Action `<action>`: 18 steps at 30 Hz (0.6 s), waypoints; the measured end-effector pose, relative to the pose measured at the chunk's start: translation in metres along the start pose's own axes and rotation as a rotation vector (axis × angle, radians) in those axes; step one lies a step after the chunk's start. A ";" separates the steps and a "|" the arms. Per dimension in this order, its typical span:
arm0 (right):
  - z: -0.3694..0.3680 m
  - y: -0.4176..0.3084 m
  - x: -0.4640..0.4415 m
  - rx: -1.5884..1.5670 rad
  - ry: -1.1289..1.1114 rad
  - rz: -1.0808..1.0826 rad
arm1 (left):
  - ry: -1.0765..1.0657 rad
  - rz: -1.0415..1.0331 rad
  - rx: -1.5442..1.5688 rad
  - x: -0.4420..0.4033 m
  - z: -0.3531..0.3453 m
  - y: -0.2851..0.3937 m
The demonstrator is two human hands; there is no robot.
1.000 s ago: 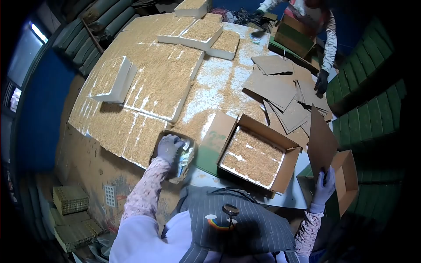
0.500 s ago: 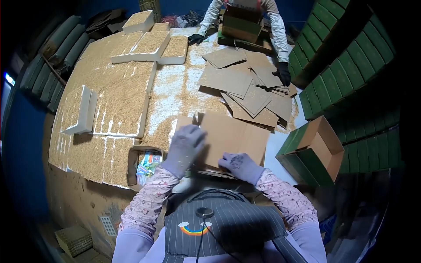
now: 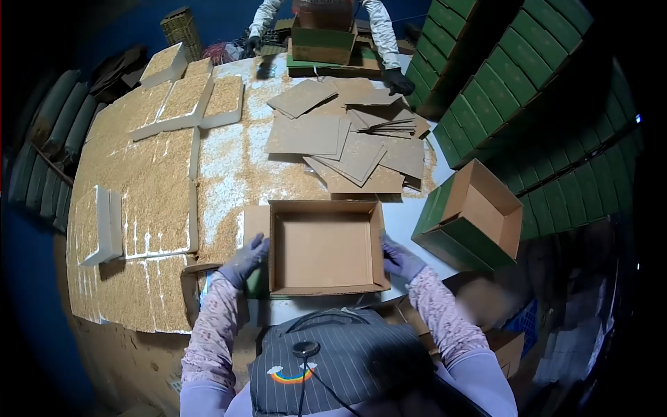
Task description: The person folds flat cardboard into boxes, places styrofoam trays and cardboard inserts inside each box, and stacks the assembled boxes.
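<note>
An open cardboard box [image 3: 319,250] sits at the table's near edge, its bare brown inside facing up. My left hand [image 3: 244,263], in a grey-purple glove, is at its left wall with fingers bent against the side. At the right wall my right hand [image 3: 403,260], gloved alike, has its fingers curled at the outer side. Both hands hold the box between them. Left of the box, a flat brown cardboard piece [image 3: 255,222] lies partly hidden. My left forearm mostly covers a small container [image 3: 190,295] beside it.
Loose cardboard sheets [image 3: 347,149] lie beyond the box. Another open green box [image 3: 479,215] stands tilted at right, near stacked green boxes [image 3: 500,83]. Trays of grainy tan material [image 3: 153,181] fill the left. Across the table, a co-worker's gloved hand [image 3: 398,82] touches the sheets' far edge.
My hands have moved from the cardboard's top and front edge to the box's two sides. Its open inside now shows. The view has shifted, and the co-worker's hand at the trays has drawn back.
</note>
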State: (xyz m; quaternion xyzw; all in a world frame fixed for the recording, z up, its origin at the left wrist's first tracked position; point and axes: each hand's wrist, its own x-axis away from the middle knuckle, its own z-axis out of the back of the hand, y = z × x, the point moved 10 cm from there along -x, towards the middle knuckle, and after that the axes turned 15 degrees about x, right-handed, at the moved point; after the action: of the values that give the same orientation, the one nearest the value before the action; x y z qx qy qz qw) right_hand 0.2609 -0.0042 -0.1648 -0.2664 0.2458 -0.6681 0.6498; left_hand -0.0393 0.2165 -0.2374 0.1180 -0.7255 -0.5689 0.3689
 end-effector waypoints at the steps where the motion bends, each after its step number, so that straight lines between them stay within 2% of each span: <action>1: -0.010 -0.008 -0.006 0.130 0.090 0.088 | 0.093 0.057 -0.161 -0.002 -0.008 0.000; 2: -0.023 -0.004 -0.012 0.127 0.098 0.077 | 0.177 0.129 -0.314 -0.002 -0.016 0.000; 3: -0.036 0.014 -0.018 0.043 0.103 -0.062 | 0.209 0.037 -0.380 -0.015 -0.021 -0.017; 5: -0.064 0.049 -0.026 -0.134 0.120 -0.337 | 0.338 0.148 -0.605 0.014 -0.045 0.047; 6: -0.073 0.064 -0.028 -0.217 0.127 -0.469 | 0.322 0.159 -0.406 0.020 -0.046 0.053; 7: -0.073 0.056 -0.026 -0.320 0.157 -0.454 | 0.368 0.016 -0.332 0.014 -0.036 0.041; 9: -0.072 0.038 -0.023 -0.525 0.215 -0.419 | 0.263 0.034 -0.109 0.013 -0.034 0.026; 10: -0.069 0.030 -0.007 -0.547 0.259 -0.494 | 0.273 0.112 -0.242 0.008 -0.031 0.012; 13: -0.034 -0.012 0.062 -0.969 0.496 -0.597 | 0.105 0.128 -0.454 0.007 -0.090 0.058; 14: -0.045 0.007 0.106 -1.106 0.589 -0.648 | -0.003 0.024 -0.396 -0.007 -0.118 0.057; 15: -0.066 0.036 0.165 -1.141 0.540 -0.732 | -0.100 0.053 -0.084 -0.017 -0.150 0.053; 17: -0.132 0.130 0.335 -1.272 0.687 -0.751 | -0.207 -0.038 -0.127 -0.049 -0.203 0.079; 18: -0.097 0.083 0.358 -1.544 0.821 -0.472 | -0.240 -0.083 -0.101 -0.065 -0.228 0.092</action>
State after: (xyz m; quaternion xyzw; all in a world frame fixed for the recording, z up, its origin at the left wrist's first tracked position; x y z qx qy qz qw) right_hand 0.2514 -0.3669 -0.2792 -0.4124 0.7769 -0.4757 -0.0022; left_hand 0.1817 0.1170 -0.1615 0.0603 -0.7292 -0.6297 0.2608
